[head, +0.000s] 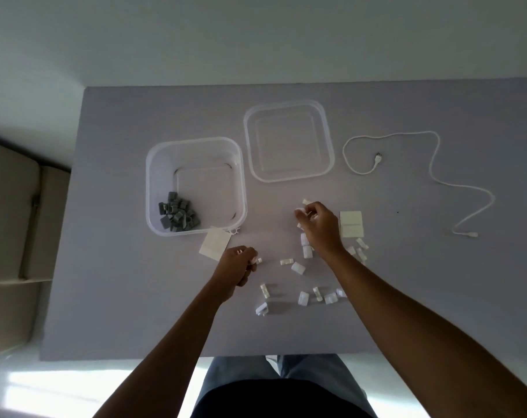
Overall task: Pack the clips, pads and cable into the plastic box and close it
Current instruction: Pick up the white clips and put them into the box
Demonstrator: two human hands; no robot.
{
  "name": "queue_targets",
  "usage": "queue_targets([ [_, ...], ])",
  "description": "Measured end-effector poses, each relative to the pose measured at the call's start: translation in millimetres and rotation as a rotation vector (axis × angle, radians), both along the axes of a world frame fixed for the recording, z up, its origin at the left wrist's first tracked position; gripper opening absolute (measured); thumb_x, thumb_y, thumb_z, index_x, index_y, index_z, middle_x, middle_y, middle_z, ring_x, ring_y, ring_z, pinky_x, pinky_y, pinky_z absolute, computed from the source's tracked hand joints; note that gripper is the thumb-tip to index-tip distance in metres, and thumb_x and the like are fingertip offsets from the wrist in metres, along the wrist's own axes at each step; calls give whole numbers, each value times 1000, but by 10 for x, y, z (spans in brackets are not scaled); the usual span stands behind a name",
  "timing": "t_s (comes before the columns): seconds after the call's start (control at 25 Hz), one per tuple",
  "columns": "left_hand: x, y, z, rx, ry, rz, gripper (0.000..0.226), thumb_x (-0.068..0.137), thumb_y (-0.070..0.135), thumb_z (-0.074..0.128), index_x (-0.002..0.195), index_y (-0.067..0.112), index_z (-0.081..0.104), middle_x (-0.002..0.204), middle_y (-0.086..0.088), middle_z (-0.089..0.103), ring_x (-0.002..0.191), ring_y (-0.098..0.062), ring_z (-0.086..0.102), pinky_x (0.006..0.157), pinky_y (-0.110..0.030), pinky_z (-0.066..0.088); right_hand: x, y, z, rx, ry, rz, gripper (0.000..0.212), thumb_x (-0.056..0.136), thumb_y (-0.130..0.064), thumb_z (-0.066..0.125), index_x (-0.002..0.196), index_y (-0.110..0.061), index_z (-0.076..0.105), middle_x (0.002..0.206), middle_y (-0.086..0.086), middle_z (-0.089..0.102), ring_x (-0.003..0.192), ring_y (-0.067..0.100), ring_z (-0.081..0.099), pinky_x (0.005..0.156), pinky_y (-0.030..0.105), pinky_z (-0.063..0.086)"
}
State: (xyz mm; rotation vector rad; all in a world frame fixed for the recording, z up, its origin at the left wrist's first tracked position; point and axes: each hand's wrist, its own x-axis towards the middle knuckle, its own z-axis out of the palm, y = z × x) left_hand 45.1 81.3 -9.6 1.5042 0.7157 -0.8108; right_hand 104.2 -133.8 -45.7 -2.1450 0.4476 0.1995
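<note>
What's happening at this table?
A person is gathering small white clips off the table: the left hand and right hand each pinch some. Grey clips already lie in the open plastic box. Its lid, the pads and the cable lie outside.

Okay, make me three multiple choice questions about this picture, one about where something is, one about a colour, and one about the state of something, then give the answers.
1. Where does the lid lie?
A. on the plastic box
B. on the table, between the box and the cable
C. in a hand

2. What colour are the clips inside the plastic box?
A. grey
B. white
C. red

3. What is the right hand doing?
A. resting flat
B. gripping the cable
C. pinching white clips

Answers:
1 B, the lid sits bare on the table, with the white cable to its right.
2 A, the grey clips are piled in the box's near corner.
3 C, small white clips show at its fingertips.
</note>
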Motion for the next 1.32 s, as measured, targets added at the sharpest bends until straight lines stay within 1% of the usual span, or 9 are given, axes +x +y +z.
queue_targets([
  [0.08,-19,44,-37,215,-99,-69,10,85,12,57,93,11,50,68,-13,60,46,-15,46,42,-23,33,-86,44,59,215,2,-217,22,86,-30,65,74,-14,58,68,1,58,64,19,52,62,24,42],
  [0.16,-47,50,-46,407,-253,-230,36,86,13,56,120,19,45,70,-14,63,58,-23,57,56,-32,48,-215,61,87,357,32,-321,25,82,-33,61,63,-19,51,60,1,52,59,20,47,58,35,39],
  [0.32,-50,9,-124,566,-353,-482,74,90,16,55,152,20,15,87,-20,61,80,-36,60,79,-45,50,-507,121,223,615,93,-358,23,83,-15,52,61,-17,43,58,5,46,50,16,34,46,26,25],
  [0.44,-5,-52,-183,568,-325,-436,64,87,16,56,144,9,28,113,-26,61,101,-41,60,85,-42,48,-649,94,259,648,94,-410,25,88,-7,48,65,-16,46,62,11,51,50,16,40,45,21,26],
  [0.68,-127,-133,-37,589,-361,-284,45,88,13,56,129,11,36,98,-25,64,89,-40,63,72,-37,47,-789,54,304,696,146,-435,11,76,-10,47,71,-19,50,62,13,58,46,19,39,44,22,28],
  [0.84,-94,26,-53,681,-256,-213,63,90,14,51,146,9,22,112,-34,59,97,-48,59,77,-42,46,-751,39,341,833,201,-402,37,81,-5,41,108,-14,65,67,10,59,52,17,46,44,23,32],
  [1.0,-89,112,-122,672,-301,-334,36,90,17,53,125,11,47,104,-27,64,88,-41,61,71,-37,47,-761,69,373,871,222,-448,25,86,-8,44,84,-10,69,70,8,60,57,18,46,49,23,32],
  [1.16,-99,86,-151,663,-343,-317,17,94,22,52,107,13,50,93,-20,65,75,-33,57,65,-36,45,-747,-4,275,688,233,-591,36,93,-26,56,59,-16,50,57,6,52,48,19,41,47,24,29],
  [1.32,-36,50,-189,724,-449,-389,22,96,34,51,105,14,49,89,-21,67,80,-41,64,68,-43,52,-813,-98,113,41,45,-198,34,95,-32,61,69,-10,63,61,2,60,58,19,54,55,27,39],
])
